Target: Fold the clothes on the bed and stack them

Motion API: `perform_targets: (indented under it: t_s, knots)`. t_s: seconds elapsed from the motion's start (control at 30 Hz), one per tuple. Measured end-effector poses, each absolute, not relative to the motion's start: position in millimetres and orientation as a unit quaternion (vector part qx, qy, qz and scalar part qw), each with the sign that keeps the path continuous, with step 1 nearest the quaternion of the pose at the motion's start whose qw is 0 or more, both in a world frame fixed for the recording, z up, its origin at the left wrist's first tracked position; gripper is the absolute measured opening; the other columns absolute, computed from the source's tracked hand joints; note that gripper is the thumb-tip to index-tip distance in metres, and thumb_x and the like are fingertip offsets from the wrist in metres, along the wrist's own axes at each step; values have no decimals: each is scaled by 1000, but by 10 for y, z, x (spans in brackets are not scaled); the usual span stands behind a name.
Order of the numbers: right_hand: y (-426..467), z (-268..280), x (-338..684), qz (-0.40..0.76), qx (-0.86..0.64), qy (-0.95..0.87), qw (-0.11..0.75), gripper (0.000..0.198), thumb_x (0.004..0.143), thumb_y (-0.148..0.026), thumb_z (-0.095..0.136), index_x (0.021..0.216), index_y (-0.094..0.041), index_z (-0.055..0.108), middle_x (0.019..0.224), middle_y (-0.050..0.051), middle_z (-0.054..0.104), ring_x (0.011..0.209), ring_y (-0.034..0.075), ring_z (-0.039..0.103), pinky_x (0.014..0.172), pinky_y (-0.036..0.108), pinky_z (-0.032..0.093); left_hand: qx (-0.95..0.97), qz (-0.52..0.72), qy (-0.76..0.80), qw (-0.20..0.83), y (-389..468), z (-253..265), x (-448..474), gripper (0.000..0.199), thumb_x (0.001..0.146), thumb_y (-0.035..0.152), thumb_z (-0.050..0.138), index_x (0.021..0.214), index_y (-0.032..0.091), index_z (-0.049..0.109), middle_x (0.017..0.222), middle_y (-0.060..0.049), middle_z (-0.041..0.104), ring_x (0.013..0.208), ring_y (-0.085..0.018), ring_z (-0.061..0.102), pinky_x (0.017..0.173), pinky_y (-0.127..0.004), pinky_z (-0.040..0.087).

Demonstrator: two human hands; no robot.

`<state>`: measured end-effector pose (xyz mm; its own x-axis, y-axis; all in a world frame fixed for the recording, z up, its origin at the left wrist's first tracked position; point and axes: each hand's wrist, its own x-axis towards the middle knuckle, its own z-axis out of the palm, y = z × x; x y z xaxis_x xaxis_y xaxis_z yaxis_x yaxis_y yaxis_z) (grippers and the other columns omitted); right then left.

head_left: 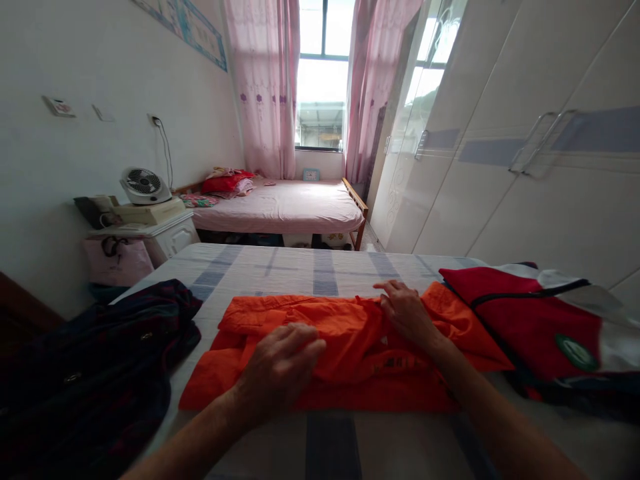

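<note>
1. The orange garment [345, 357] lies in layers on the striped sheet [270, 263]; take it as the clock's centre, with 12 towards the window.
2. The left hand [280, 367] is over the cloth between 8 and 9 o'clock, fingers bent loosely inward; I cannot tell whether they pinch any fabric.
3. The right hand [406, 310] is at 2 o'clock near the far edge, partly open with fingers a little spread; nothing is seen in its grip.
4. For good handling, I would keep both palms light and smooth the creases outward, left towards 9, right towards 3.
5. The wide corner at 3 o'clock looks the loosest part. It seems best squared up by its edge, without dragging the layers underneath.
6. The middle looks puffy; pressing air out from the centre should help the layers lie level.
7. Clothes, counted: one orange garment; one red and white jacket [540, 310] at 3 o'clock; one dark heap of clothing [100, 360] at 9, its number of pieces unclear.
8. Around them: one fan [145, 185] at 10, one clock [311, 175] and two curtains [263, 87] near 12, one wardrobe [525, 220] at 2.
</note>
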<state>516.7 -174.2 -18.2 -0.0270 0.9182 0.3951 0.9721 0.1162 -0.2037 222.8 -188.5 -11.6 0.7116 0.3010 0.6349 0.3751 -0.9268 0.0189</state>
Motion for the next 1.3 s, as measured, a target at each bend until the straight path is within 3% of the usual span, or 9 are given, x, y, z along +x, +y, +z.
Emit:
perform_targets:
  t_s: [0.13,0.3,0.47,0.63,0.7,0.8,0.97,1.03,1.3]
  knots:
    - [-1972,-225,4923,-77,-586,-780,207,41,94,-34,38,130,-23,51,140,7,48,134,24,33,108,44,27,-917,-250,-298,92,-1605,-255,2054,45,91,33,47,134,20,48,144,-11,43,134,-29,34,106,-46,34]
    - [-2143,-351,5048,-28,-609,-780,143,44,96,-38,32,130,-21,52,138,7,51,131,22,40,108,40,30,-923,-97,-372,8,-1445,-619,1995,50,90,43,44,136,22,46,145,-9,41,135,-29,35,106,-53,33]
    - [-2330,-164,5767,-174,-799,-562,125,48,93,-38,37,127,-7,52,131,18,54,122,28,47,99,41,39,-912,-147,-382,38,-1500,-368,2149,46,92,43,42,129,19,54,142,-12,44,134,-29,36,108,-54,30]
    - [-2382,-238,6058,-133,-830,-542,2,55,86,-50,47,123,-11,53,123,17,58,112,30,54,86,40,45,-951,-169,-257,34,-1692,-235,2526,47,92,43,42,135,25,46,149,-7,34,139,-27,26,111,-51,27]
    - [-2365,-299,6027,-116,-836,-536,-13,43,86,-44,47,113,-12,58,114,16,62,102,29,59,79,38,45,-961,-137,-239,8,-1737,-338,2640,51,91,48,41,137,28,43,151,-6,31,139,-29,25,111,-53,25]
    - [-2389,-283,6025,-102,-859,-498,69,26,88,-31,41,95,-15,61,96,12,66,84,24,62,68,32,43,-955,-96,-279,-40,-1735,-535,2709,55,90,53,39,140,29,38,151,-6,30,138,-29,27,109,-54,28]
    - [-2653,23,6154,-121,-809,-373,438,30,87,-41,42,94,-18,60,84,9,64,77,22,58,68,31,41,-948,-106,-295,-62,-1699,-664,2684,57,89,50,43,142,30,34,152,-6,28,139,-28,26,109,-54,26]
    - [-2769,153,6115,-110,-764,-363,522,30,86,-44,44,96,-21,60,86,7,63,79,21,57,68,31,42,-948,-117,-290,-62,-1696,-671,2680,57,89,50,43,141,30,35,151,-7,29,139,-29,27,109,-54,27]
    - [-2902,343,5293,-27,-727,-469,501,26,86,-42,47,97,-23,62,87,2,66,79,19,60,69,28,47,-947,-113,-293,-74,-1699,-676,2704,56,90,51,40,142,30,35,152,-6,28,139,-29,26,109,-56,26]
